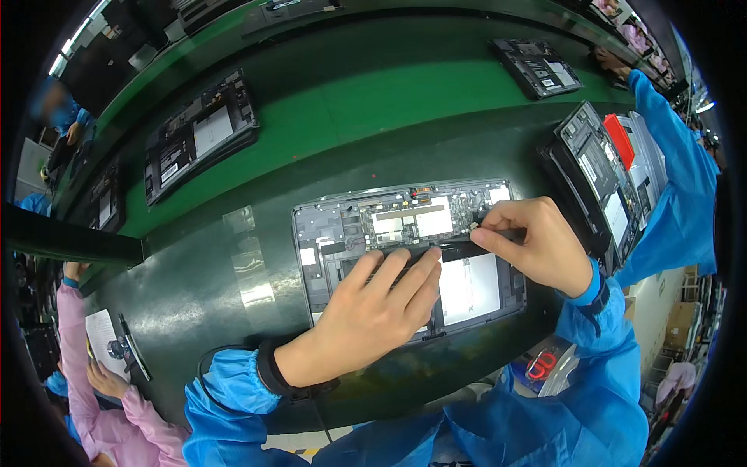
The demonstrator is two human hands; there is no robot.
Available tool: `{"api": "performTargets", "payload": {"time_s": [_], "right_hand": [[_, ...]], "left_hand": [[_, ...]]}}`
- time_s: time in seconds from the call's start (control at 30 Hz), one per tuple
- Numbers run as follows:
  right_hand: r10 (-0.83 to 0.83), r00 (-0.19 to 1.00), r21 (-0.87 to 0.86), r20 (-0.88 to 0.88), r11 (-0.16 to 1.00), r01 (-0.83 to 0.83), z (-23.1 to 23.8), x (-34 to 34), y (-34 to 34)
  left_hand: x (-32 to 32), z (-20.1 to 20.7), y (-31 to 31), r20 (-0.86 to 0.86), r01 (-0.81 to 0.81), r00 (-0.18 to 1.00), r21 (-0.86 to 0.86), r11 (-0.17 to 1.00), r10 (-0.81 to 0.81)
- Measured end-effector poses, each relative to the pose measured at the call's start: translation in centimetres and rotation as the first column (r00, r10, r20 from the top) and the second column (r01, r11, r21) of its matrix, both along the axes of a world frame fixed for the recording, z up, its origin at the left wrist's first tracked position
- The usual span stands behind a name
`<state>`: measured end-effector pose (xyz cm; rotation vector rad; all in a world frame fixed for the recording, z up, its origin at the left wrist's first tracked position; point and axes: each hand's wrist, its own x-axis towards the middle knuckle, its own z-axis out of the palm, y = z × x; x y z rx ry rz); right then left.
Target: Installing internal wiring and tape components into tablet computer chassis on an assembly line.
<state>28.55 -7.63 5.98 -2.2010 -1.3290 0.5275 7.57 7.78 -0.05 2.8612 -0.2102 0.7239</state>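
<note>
An opened laptop base (315,222) lies in front of me with its inside facing up. A circuit board (459,204) with pale shield plates runs along its far side. Below the board sits a black part with a large white label (470,289). My left hand (362,315) rests on the middle of the base, fingers spread, fingertips near a black strip. At the board's right end, my right hand (537,241) has thumb and index finger pinched together. Whatever is between them is too small and hidden to name. A dark wristband with a cord circles my left wrist.
Several more opened laptop bases lie at the far left (198,140), far right (537,68) and stacked at right (599,175) beside a red piece (619,142). Clear tape strips (253,268) stick to the green bench. Red-handled scissors (541,366) lie low right. Co-workers' sleeves (144,424) show on both sides.
</note>
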Motion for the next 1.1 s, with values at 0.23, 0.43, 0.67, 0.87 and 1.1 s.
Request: {"api": "performTargets", "payload": {"time_s": [0.23, 0.43, 0.67, 0.87, 1.1], "right_hand": [[-0.005, 0.999, -0.051, -0.036, 0.999, 0.003, 0.4, -0.3, 0.9], [-0.001, 0.998, -0.063, -0.062, 0.998, -0.003, 0.2, -0.1, 1.0], [-0.042, 0.994, -0.058, -0.102, 0.998, 0.037, -0.2, -0.2, 0.9], [-0.044, 0.993, -0.003, -0.105, 0.999, 0.044, -0.9, -0.3, 0.4], [0.007, 0.997, -0.013, -0.079, 1.000, -0.008, -0.9, 0.0, 0.4]], "left_hand": [[0.0, -0.3, 0.1, 0.015, 0.000, 1.000, 0.025, 1.000, 0.000], [0.1, -0.4, 0.1, 0.012, 0.002, 1.000, 0.023, 1.000, -0.002], [0.3, -0.4, 0.1, 0.030, 0.015, 0.999, 0.011, 1.000, -0.015], [0.2, -0.2, 0.1, 0.010, 0.012, 1.000, 0.004, 1.000, -0.012], [0.4, -0.2, 0.2, 0.033, 0.030, 0.999, 0.000, 1.000, -0.030]]}}
